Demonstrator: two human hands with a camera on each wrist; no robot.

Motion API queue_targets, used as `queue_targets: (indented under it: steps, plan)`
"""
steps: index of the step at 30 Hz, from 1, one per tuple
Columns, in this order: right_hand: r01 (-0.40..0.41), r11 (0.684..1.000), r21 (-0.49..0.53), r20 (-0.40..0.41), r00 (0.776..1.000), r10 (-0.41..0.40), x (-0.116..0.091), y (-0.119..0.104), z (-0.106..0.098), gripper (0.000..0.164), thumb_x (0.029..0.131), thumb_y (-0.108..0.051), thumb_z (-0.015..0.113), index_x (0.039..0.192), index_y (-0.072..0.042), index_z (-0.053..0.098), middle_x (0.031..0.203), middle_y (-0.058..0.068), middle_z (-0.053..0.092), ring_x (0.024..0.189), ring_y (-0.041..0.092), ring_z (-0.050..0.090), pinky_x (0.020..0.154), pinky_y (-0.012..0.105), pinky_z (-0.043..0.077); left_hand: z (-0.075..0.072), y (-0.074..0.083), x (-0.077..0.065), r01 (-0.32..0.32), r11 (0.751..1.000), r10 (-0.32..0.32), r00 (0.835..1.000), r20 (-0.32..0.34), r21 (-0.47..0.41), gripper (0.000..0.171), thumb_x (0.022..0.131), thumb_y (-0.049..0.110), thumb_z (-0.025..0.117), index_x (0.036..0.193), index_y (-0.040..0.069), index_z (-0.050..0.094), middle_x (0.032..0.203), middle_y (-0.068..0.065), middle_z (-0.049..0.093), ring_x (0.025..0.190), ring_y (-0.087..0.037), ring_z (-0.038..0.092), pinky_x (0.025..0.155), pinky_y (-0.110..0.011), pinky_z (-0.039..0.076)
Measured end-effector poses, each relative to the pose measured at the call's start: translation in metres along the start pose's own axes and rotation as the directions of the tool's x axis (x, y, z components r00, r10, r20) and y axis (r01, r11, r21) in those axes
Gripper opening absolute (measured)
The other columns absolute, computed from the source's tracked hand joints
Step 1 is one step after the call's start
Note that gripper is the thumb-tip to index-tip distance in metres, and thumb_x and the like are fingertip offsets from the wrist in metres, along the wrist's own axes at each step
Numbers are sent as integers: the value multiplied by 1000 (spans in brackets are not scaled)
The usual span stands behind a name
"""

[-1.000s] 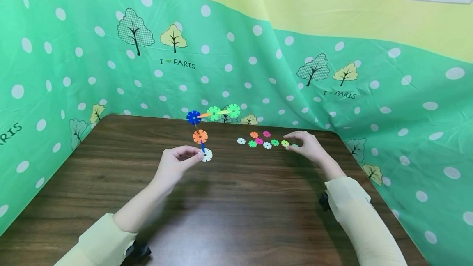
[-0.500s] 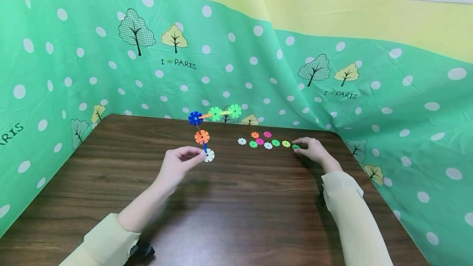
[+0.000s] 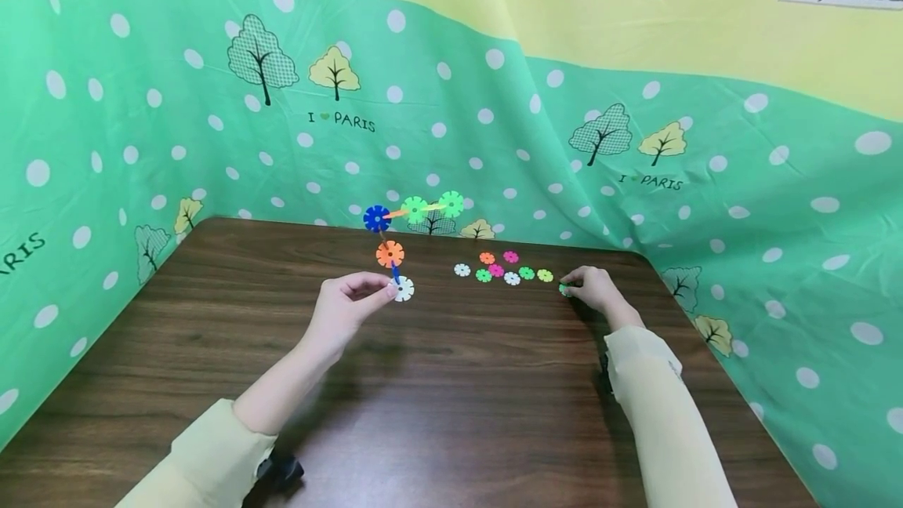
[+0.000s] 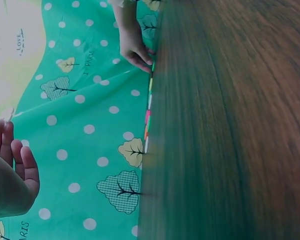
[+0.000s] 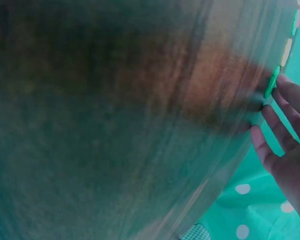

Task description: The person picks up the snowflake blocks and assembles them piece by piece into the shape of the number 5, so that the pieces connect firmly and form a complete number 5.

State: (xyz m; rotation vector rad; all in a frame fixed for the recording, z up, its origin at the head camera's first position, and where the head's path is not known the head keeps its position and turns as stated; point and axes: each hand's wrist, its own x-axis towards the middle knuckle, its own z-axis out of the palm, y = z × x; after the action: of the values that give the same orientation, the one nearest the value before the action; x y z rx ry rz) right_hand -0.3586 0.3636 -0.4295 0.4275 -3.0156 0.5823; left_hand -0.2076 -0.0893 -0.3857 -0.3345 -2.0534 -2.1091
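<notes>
My left hand [image 3: 346, 306] pinches a white snowflake disc [image 3: 404, 290] at the lower end of a linked chain, held up above the table. From there the chain rises through an edge-on blue disc, an orange disc [image 3: 390, 255] and a dark blue disc [image 3: 377, 219]. It then bends right to two light green discs [image 3: 451, 205], with edge-on discs joining them. My right hand [image 3: 596, 288] pinches a green snowflake disc [image 5: 273, 82] at the tabletop, tilted on edge in the right wrist view. Fingers partly cover this disc in the head view.
Several loose snowflake discs lie flat left of my right hand, among them a yellow disc [image 3: 545, 276], a white disc [image 3: 462, 270] and an orange disc [image 3: 487, 258]. The brown wooden table [image 3: 437, 406] ends at a green dotted curtain [image 3: 451, 124] behind and at both sides.
My right hand has moved right and down past the yellow disc to the green one, and its fingers have closed on it. My left hand and the chain have risen slightly.
</notes>
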Motion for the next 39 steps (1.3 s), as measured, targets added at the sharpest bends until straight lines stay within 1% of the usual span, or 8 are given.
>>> queue_targets:
  steps: [6, 11, 15, 19, 24, 28, 33, 39]
  plan:
    - [-18, 999, 28, -11, 1000, 18, -2, 0, -3, 23, 83, -18, 72, 100, -3, 72, 89, 14, 70, 92, 36, 61, 73, 42, 50, 1, 3, 1, 15, 1000, -15, 1000, 1, 3, 26, 81, 15, 76, 98, -4, 70, 80, 7, 70, 76, -10, 63, 71, -23, 53]
    - [-110, 994, 13, 12, 994, 110, 0, -1, 0, 25, 84, -15, 69, 104, 1, 70, 95, 17, 70, 100, 39, 58, 82, 47, 49, 1, 4, 3, 13, 1000, -13, 1000, 3, 4, 26, 81, 14, 75, 98, -4, 69, 79, 7, 70, 76, -10, 63, 70, -22, 53]
    - [-135, 991, 1, 8, 991, 135, -1, -2, 0, 17, 86, -14, 69, 96, -1, 72, 98, 18, 69, 103, 41, 57, 84, 49, 48, 2, 6, 4, 4, 1000, -4, 1000, 4, 6, 25, 81, 14, 75, 97, -4, 70, 79, 7, 70, 75, -9, 62, 69, -22, 52]
    - [-137, 990, 19, 11, 991, 137, -3, -3, -1, 13, 85, -13, 70, 92, -3, 72, 90, 14, 69, 91, 33, 59, 76, 42, 50, 2, 6, 3, 5, 1000, -5, 1000, 4, 12, 25, 81, 15, 75, 97, -3, 70, 79, 7, 70, 75, -10, 62, 69, -22, 52]
    - [-140, 987, 76, 44, 990, 137, -6, -2, -2, 19, 85, -11, 69, 100, 0, 68, 86, 10, 64, 77, 22, 55, 66, 32, 46, 3, 6, 3, 13, 1000, -14, 1000, 15, 4, 26, 81, 13, 75, 98, -5, 69, 80, 8, 70, 76, -9, 63, 71, -22, 53]
    - [-145, 986, 82, 78, 987, 138, -9, -2, -6, 25, 86, -15, 70, 104, 1, 67, 91, 13, 67, 82, 24, 58, 71, 37, 49, 2, 8, 3, 12, 1000, -12, 1000, 13, -3, 26, 81, 13, 75, 98, -5, 69, 79, 8, 70, 76, -9, 63, 72, -23, 53]
    - [-157, 984, 83, 131, 981, 145, -12, -4, -13, 32, 81, -17, 75, 105, 2, 68, 98, 15, 69, 91, 28, 63, 83, 45, 50, 1, 11, 2, 14, 1000, -14, 1000, 3, 11, 24, 81, 13, 74, 97, -4, 69, 79, 8, 70, 75, -10, 62, 71, -23, 52]
    - [-151, 983, 104, 153, 979, 134, -14, -4, -10, 28, 79, -11, 76, 101, 3, 66, 88, 10, 64, 81, 21, 57, 76, 37, 48, 0, 12, 1, 21, 1000, -21, 1000, 9, 16, 25, 81, 14, 75, 98, -4, 69, 80, 8, 70, 76, -9, 62, 71, -25, 53]
